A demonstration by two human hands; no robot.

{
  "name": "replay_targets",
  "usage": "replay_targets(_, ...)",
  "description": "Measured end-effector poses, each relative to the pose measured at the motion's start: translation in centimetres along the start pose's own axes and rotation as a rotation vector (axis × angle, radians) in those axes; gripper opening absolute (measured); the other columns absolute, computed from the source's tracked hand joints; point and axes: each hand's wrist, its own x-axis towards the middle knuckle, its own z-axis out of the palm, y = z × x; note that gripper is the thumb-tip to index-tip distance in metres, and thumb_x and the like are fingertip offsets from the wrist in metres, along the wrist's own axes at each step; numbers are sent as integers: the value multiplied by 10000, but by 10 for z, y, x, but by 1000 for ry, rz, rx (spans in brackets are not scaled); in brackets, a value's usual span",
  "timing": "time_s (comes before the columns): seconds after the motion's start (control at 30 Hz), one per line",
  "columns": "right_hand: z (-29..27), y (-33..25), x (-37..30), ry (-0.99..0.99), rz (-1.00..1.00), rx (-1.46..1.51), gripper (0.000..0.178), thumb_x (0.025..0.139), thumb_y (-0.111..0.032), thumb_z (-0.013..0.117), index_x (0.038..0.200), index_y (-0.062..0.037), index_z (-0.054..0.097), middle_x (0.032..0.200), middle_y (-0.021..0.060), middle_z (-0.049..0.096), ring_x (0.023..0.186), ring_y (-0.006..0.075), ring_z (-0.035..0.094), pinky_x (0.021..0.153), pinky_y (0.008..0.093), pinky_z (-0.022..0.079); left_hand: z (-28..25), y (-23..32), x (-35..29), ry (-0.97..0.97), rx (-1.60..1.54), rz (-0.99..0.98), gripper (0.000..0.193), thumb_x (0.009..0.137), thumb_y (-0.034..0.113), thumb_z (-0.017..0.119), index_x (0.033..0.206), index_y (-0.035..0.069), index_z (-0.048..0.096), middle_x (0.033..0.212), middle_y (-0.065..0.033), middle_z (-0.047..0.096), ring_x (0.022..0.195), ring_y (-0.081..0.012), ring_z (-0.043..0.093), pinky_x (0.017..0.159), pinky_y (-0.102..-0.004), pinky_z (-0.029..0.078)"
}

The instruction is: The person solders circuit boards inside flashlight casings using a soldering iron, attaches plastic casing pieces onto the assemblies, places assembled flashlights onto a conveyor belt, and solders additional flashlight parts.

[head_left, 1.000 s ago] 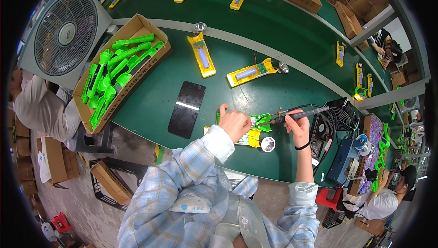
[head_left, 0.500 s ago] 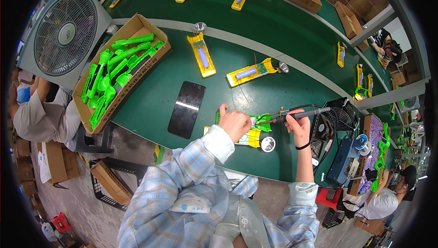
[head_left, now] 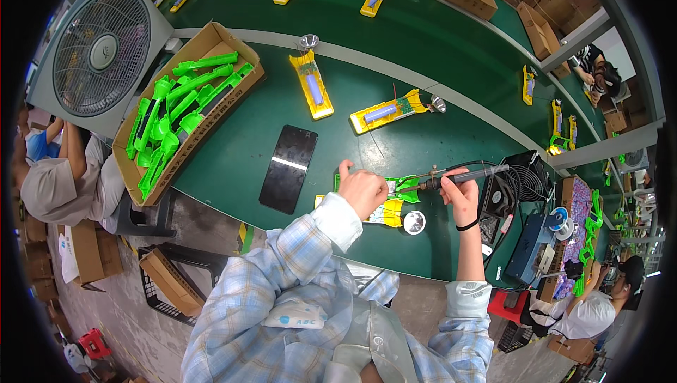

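My right hand (head_left: 462, 196) grips a soldering iron (head_left: 472, 173) with a dark handle, its tip pointing left over a green flashlight shell (head_left: 406, 187). Curled over the same shell is my left hand (head_left: 362, 193), closed with one finger sticking out. What it pinches is hidden beneath the fingers. Nearer to me and touching the green shell lies a yellow flashlight housing (head_left: 390, 214), partly under my left hand. A round silver reflector (head_left: 414, 223) sits at its right end.
Farther in lie a yellow flashlight half (head_left: 314, 90) and another one (head_left: 381, 115), each with a battery. A black phone (head_left: 288, 170) lies left, beside a carton (head_left: 247, 83) of green shells. A blue soldering station (head_left: 530, 249) stands right. Beyond runs a green conveyor (head_left: 437, 37).
The flashlight halves on the far conveyor have shifted slightly to the right. My hands and the soldering iron stay nearly still. At the far left, another person's arm has moved.
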Motion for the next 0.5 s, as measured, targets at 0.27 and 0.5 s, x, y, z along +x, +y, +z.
replay_targets(0.27,-5,-1,-3,38,-34,30,180,786,-115,597,885,8,511,637,52,523,501,73,453,433,187,339,1,0,-2,-3,-4,-1,136,726,147,536,640,109,635,642,-70,607,686,-209,581,885,-485,217)
replay_targets(0.5,-9,-2,-7,31,-28,9,194,786,-130,604,884,11,516,637,53,523,502,74,457,435,182,343,-1,2,-3,-15,-26,-6,125,734,149,536,650,106,618,665,-60,604,721,-205,577,882,-496,217)
